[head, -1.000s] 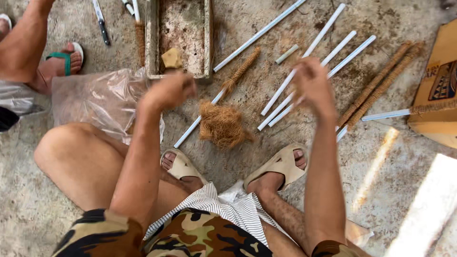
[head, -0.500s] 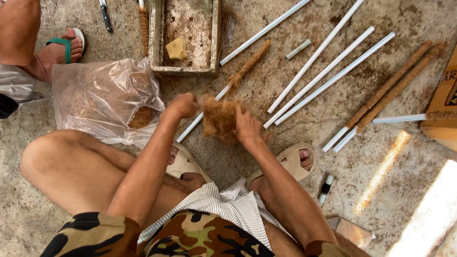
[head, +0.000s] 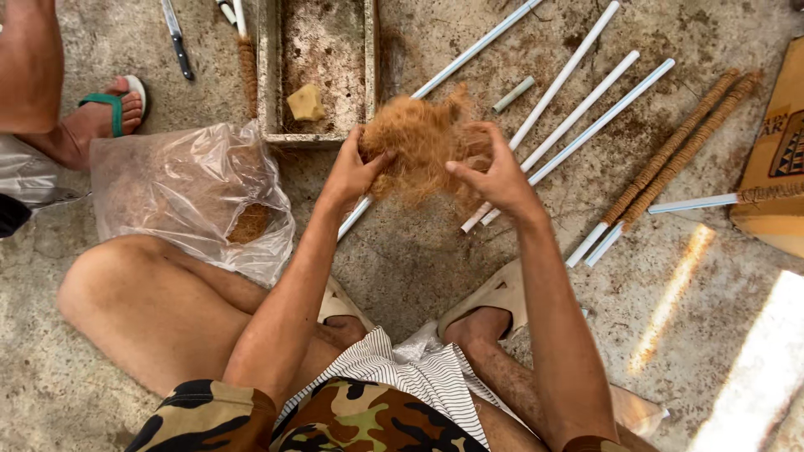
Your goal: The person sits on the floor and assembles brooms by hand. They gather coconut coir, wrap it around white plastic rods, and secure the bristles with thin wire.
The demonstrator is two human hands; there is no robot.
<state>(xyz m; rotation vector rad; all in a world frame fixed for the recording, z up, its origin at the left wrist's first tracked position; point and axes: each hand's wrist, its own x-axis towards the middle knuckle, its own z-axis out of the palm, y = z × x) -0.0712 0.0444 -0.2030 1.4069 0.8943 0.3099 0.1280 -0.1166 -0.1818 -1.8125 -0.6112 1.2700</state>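
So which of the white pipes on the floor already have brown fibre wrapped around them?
The two fibre-wrapped pipes lying side by side on the right, near the cardboard box; the bare pipes beside them show plain white.

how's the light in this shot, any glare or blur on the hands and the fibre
Head view: daylight is soft and even over most of the floor, with a blown-out sun patch at lower right; left hand, right hand and the clump of brown fibre are sharp, no motion blur; the plastic bag shows mild sheen.

Soft, even daylight covers the concrete floor (head: 419,268). Overexposed sun patches (head: 754,377) glare at the lower right. Shadows are faint, focus is sharp, and the edges bend slightly.
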